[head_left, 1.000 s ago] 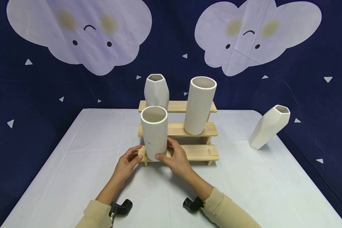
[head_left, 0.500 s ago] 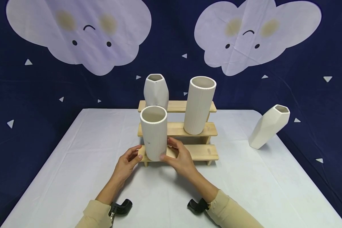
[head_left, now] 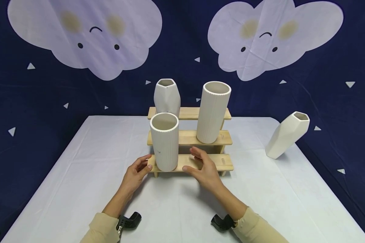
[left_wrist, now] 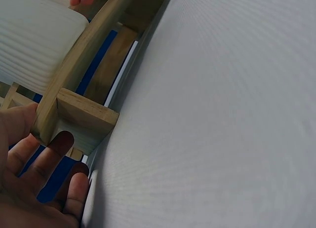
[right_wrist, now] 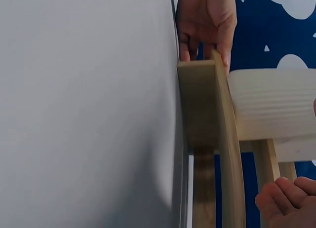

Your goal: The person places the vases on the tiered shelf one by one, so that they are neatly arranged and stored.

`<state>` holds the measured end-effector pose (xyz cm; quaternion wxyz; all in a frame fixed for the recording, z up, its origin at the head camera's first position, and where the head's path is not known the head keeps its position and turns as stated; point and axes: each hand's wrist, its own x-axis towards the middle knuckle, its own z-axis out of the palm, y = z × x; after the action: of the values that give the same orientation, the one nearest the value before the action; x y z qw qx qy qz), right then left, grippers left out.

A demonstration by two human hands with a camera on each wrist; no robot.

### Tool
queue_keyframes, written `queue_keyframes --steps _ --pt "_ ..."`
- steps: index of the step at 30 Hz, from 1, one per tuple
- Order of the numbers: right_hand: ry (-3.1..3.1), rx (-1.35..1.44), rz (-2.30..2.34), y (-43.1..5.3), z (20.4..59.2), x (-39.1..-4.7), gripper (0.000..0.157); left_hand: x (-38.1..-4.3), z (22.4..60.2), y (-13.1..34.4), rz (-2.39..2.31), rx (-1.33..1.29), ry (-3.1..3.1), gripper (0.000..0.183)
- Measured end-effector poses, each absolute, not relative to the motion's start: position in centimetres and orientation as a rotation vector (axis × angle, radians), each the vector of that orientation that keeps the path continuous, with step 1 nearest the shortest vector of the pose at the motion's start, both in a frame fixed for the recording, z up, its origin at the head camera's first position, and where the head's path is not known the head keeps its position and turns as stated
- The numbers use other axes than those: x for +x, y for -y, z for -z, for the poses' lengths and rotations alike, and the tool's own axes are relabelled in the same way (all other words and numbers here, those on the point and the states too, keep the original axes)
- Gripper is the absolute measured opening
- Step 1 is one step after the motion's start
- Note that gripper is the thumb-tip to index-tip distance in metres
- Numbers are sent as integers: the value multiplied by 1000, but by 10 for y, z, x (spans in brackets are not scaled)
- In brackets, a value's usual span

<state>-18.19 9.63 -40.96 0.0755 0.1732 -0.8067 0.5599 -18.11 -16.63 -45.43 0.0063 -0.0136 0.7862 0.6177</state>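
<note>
A ribbed white cylinder vase [head_left: 165, 145] stands upright at the left of the bottom step of a three-step wooden shelf stand [head_left: 207, 162]. My left hand [head_left: 134, 176] grips the left end of that step. In the left wrist view its thumb [left_wrist: 19, 122] lies on the board's top and fingers curl beneath the edge. To the right of the vase, apart from it, my right hand [head_left: 207, 172] hovers over the step's front with fingers spread and nothing in them. Another ribbed cylinder vase [head_left: 213, 114] stands on the middle step at the right.
A faceted white vase [head_left: 167, 98] stands on the stand's left side, its base hidden behind the front vase. Another faceted, slanting vase [head_left: 287, 135] stands on the white-covered table [head_left: 292, 202] at the right. A dark blue cloth [head_left: 182, 60] with clouds hangs behind.
My right hand has let go of the ribbed vase on the bottom step and moved away to the right, its fingers spreading. The left hand and the vases have stayed in place.
</note>
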Motion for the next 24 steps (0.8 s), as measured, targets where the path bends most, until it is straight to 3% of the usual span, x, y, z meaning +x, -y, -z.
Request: queue_keyframes --steps 24 --pt "2354 362 -1630 -153 405 -179 61 -181 454 165 -1946 -55 -2446 42"
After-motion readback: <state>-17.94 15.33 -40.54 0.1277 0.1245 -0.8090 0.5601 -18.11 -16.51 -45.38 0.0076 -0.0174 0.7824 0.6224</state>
